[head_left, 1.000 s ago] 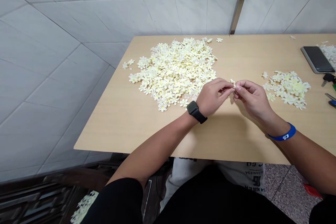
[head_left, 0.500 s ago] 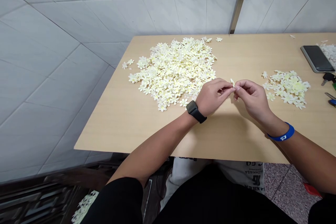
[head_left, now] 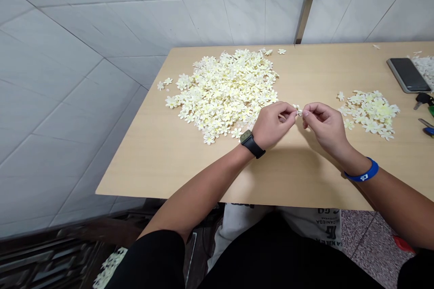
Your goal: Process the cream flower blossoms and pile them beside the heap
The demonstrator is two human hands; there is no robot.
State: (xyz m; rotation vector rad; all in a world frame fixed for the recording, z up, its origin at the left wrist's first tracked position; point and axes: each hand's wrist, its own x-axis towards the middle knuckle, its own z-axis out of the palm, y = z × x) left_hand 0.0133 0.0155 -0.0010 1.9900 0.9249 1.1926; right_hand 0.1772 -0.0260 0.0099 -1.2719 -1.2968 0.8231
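Both hands meet above the middle of the wooden table point(head_left: 203, 171). My left hand point(head_left: 273, 123), with a black watch on its wrist, and my right hand point(head_left: 323, 124), with a blue wristband, pinch one small cream fabric flower point(head_left: 298, 109) between their fingertips. A big heap of the same flowers point(head_left: 227, 88) lies just left of my left hand. A smaller heap point(head_left: 371, 112) lies to the right of my right hand.
A dark phone point(head_left: 408, 74) lies at the table's far right, with keys point(head_left: 423, 99) and a blue-handled tool point(head_left: 427, 127) near the right edge. More white flowers point(head_left: 425, 65) sit beyond the phone. A tiled wall stands behind. Flowers point(head_left: 110, 266) lie on the floor at lower left.
The hands have parted very slightly and the pinched flower sits a little further left. Everything else looks the same.
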